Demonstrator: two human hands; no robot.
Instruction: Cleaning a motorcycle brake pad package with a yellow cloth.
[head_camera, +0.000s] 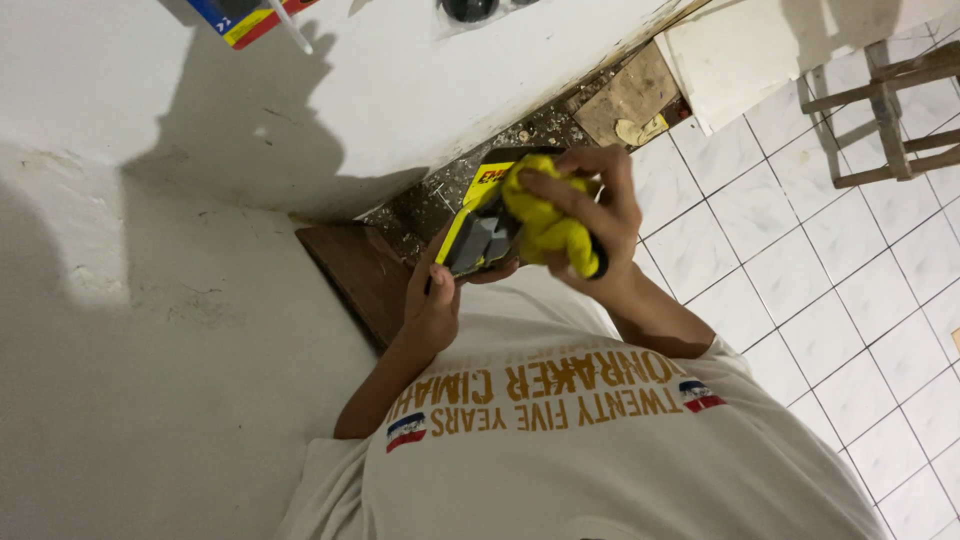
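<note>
Two hands meet above the tiled floor (800, 300). Left hand (432, 305) grips a yellow and black box (478, 225) by its lower edge. Right hand (590, 215) clenches a crumpled yellow cloth (540, 225) against the box, hiding most of its face.

A cloth (545, 225) lies on a flat package (478, 235), between both hands.
</note>
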